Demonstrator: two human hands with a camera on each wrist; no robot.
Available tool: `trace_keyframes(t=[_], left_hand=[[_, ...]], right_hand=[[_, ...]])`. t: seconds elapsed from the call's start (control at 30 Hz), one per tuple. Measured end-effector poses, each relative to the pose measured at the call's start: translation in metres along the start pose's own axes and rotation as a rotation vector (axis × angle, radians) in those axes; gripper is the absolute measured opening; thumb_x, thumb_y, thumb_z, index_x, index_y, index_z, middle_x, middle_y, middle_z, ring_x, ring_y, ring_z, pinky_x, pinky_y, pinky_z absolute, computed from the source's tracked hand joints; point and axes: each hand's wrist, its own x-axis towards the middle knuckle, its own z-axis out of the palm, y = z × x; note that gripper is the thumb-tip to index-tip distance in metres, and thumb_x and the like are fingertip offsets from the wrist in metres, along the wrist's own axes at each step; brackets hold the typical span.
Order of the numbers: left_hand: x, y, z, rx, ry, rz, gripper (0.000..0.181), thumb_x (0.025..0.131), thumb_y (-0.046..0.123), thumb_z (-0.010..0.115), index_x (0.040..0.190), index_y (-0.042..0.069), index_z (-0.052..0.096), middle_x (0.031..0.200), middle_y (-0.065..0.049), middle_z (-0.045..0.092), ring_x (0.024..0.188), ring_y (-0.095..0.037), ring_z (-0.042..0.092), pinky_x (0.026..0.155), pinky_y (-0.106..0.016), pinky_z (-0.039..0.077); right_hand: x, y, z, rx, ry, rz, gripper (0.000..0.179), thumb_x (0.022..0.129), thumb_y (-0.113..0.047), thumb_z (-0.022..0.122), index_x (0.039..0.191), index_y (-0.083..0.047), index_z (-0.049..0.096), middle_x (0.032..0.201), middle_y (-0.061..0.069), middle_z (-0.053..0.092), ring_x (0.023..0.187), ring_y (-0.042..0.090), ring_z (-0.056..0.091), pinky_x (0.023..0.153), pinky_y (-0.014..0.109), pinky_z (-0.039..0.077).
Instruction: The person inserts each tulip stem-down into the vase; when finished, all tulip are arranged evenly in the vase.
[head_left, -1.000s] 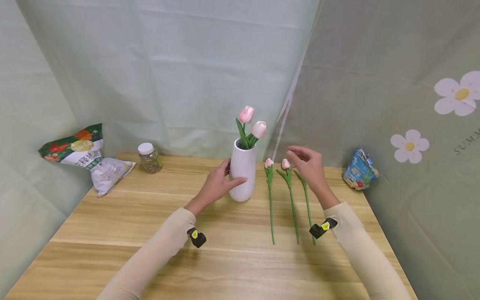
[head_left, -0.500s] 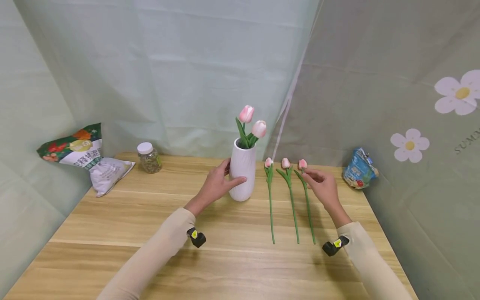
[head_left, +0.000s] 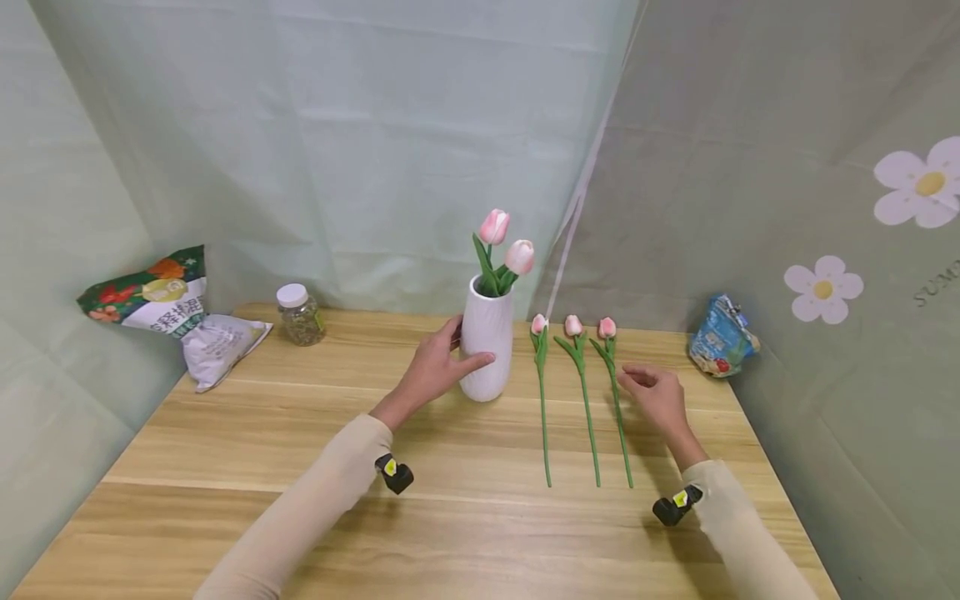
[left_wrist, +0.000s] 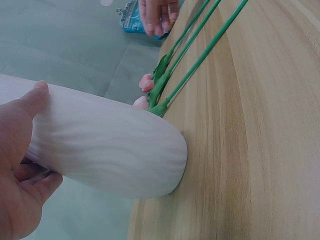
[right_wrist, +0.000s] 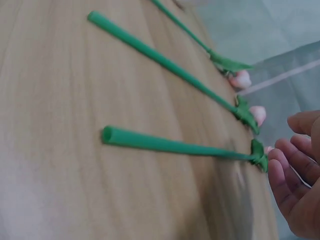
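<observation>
Right hand (head_left: 657, 402) lower, between tulip (head_left: 617, 402) and edge (head_left: 732, 407)

The tall white rounded vase (head_left: 491, 329) looks ceramic to me, matt and finely rippled, while the slender pink-headed, green-stemmed tulips (head_left: 579, 360) seem artificial, their stems smooth plastic with a faint shine. The pale brown, wood-grained worktop (head_left: 480, 533) looks smooth with a soft sheen, whereas the creased pale green and grey wall sheet (head_left: 375, 150) is dull and cloth-like. I also see a crumpled blue bag (head_left: 722, 337) in shiny film, a printed green-and-white bag (head_left: 165, 312) of wrinkled film, a clear round jar (head_left: 302, 321) with a smooth white plastic-looking lid (head_left: 292, 295), and matt beige cloth sleeves (head_left: 322, 492).
</observation>
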Motion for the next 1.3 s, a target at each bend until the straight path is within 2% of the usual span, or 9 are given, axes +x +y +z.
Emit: trace_keyframes(t=[0.07,0.17,0.33,0.5,0.67,0.93,1.3], left_hand=[[0.0,0.0,0.0,-0.004,0.001,0.001,0.084,0.088,0.04,0.082,0.151,0.001,0.042,0.142,-0.02,0.058,0.132,-0.031,0.058,0.11,-0.045,0.05],[0.0,-0.001,0.001,-0.01,0.002,0.003,0.084,0.088,0.04,0.082,0.151,0.001,0.042,0.142,-0.02,0.058,0.132,-0.031,0.058,0.11,-0.046,0.05],[0.0,-0.001,0.001,-0.011,0.005,0.01,0.084,0.088,0.039,0.082,0.151,0.0,0.043,0.142,-0.021,0.058,0.131,-0.032,0.058,0.11,-0.047,0.05],[0.0,0.0,0.0,-0.012,0.003,0.007,0.083,0.088,0.039,0.082,0.15,0.001,0.043,0.142,-0.021,0.058,0.131,-0.032,0.058,0.11,-0.047,0.05],[0.001,-0.001,0.001,-0.009,0.001,0.002,0.083,0.088,0.04,0.082,0.15,0.001,0.044,0.141,-0.02,0.059,0.131,-0.031,0.058,0.11,-0.046,0.05],[0.001,-0.001,0.001,0.008,0.004,0.004,0.082,0.088,0.041,0.082,0.15,0.002,0.044,0.141,-0.019,0.059,0.13,-0.03,0.059,0.109,-0.043,0.051],[0.0,-0.001,0.001,0.009,0.0,-0.011,0.083,0.088,0.042,0.081,0.15,0.002,0.043,0.142,-0.019,0.058,0.131,-0.031,0.058,0.109,-0.044,0.051]], right_hand=[[0.0,0.004,0.001,-0.005,-0.01,0.022,0.039,0.098,-0.035,0.071,0.123,-0.005,0.073,0.112,0.017,0.075,0.098,0.025,0.073,0.07,0.016,0.055],[0.0,0.008,0.003,0.001,-0.021,0.04,0.038,0.097,-0.033,0.072,0.122,-0.004,0.074,0.111,0.017,0.075,0.093,0.026,0.073,0.068,0.018,0.056],[0.001,0.013,0.007,0.021,-0.041,0.057,0.036,0.096,-0.029,0.073,0.12,-0.002,0.074,0.109,0.018,0.076,0.082,0.016,0.073,0.063,0.021,0.059],[0.001,0.016,0.009,0.009,-0.055,0.061,0.036,0.096,-0.028,0.074,0.121,-0.002,0.073,0.109,0.017,0.076,0.078,0.011,0.071,0.062,0.021,0.059],[0.002,0.019,0.01,-0.034,-0.036,0.048,0.037,0.094,-0.03,0.076,0.119,-0.003,0.075,0.106,0.016,0.077,0.078,0.01,0.07,0.063,0.02,0.057],[0.006,0.022,0.015,-0.096,0.003,0.002,0.032,0.092,-0.027,0.079,0.114,-0.004,0.077,0.099,0.012,0.078,0.086,0.021,0.072,0.07,0.025,0.055],[0.007,0.017,0.016,-0.105,0.01,0.038,0.028,0.09,-0.023,0.079,0.11,-0.004,0.078,0.095,0.009,0.078,0.076,0.011,0.069,0.069,0.026,0.054]])
